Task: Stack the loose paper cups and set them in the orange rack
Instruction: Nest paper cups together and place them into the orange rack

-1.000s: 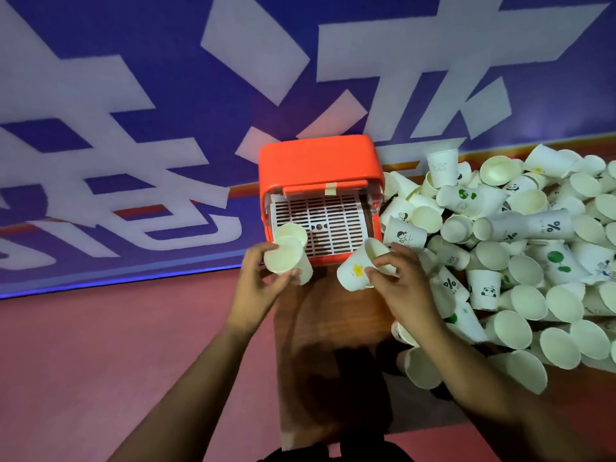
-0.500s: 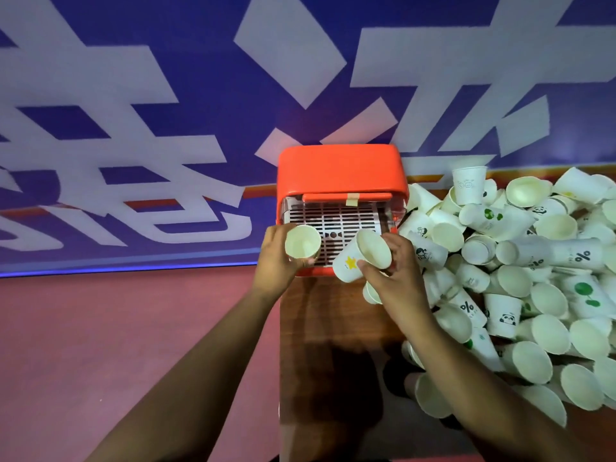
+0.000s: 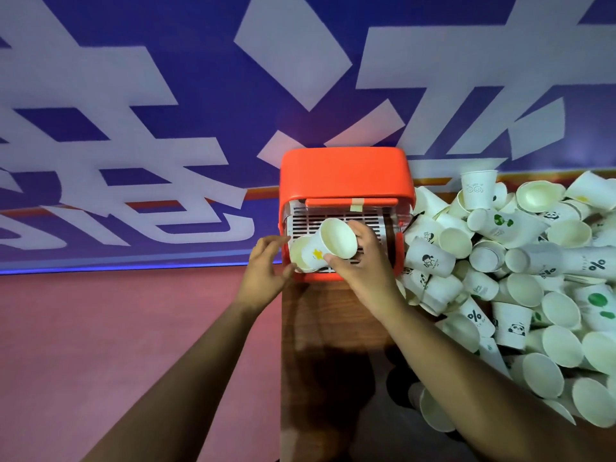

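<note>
The orange rack (image 3: 343, 176) stands at the table's far end, its white slotted tray (image 3: 336, 221) facing me. My right hand (image 3: 361, 268) grips a white paper cup with a yellow star (image 3: 328, 245), mouth up and tilted right, in front of the tray. The star cup's base sits in the mouth of a plain white cup (image 3: 297, 258). My left hand (image 3: 266, 266) holds this plain cup between thumb and fingertips at the rack's lower left corner. A large heap of loose paper cups (image 3: 520, 278) lies to the right of the rack.
The rack and heap rest on a dark wooden table (image 3: 320, 328) whose left edge runs just under my left hand. Beyond it lies red floor (image 3: 116, 328) and a blue wall banner with white characters (image 3: 166, 95). Cups spill toward the table's near right.
My right hand moved the star cup left and pushed its base into the plain cup in my left hand. Both hands now meet in front of the rack's tray.
</note>
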